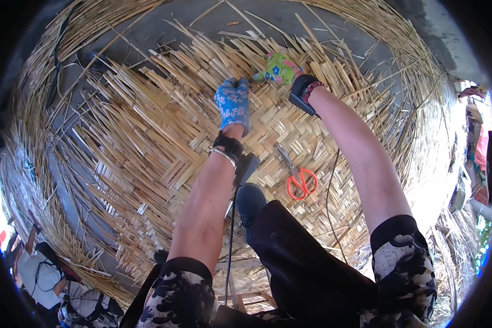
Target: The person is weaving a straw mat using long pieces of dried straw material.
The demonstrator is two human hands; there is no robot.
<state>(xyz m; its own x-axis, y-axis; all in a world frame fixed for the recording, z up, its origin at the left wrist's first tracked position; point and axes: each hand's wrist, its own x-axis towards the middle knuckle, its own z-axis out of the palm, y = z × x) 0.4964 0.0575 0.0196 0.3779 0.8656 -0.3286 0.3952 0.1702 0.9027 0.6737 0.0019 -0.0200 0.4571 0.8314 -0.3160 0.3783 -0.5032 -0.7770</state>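
A wide mat woven from flat straw-coloured reed strips (pixel 196 147) lies under both hands, its far strips loose and sticking outward. My left hand (pixel 233 104), in a blue flowered glove, rests at the mat's far part with its fingers curled down against the strips; what they hold is hidden. Just to its right and a little farther away, my right hand (pixel 278 69), in a green flowered glove, is closed at the bases of some loose reed strips (pixel 311 60). Scissors (pixel 301 183) with orange-red handles lie on the weave, nearer than both hands, blades pointing away.
My dark shoe (pixel 251 205) stands on the mat between my forearms. Black cables (pixel 333 208) run across the weave. Long loose reeds (pixel 24 158) ring the mat on the grey floor (pixel 196 22). A person (pixel 41 273) is at the lower left. Cloth items (pixel 479 147) show at far right.
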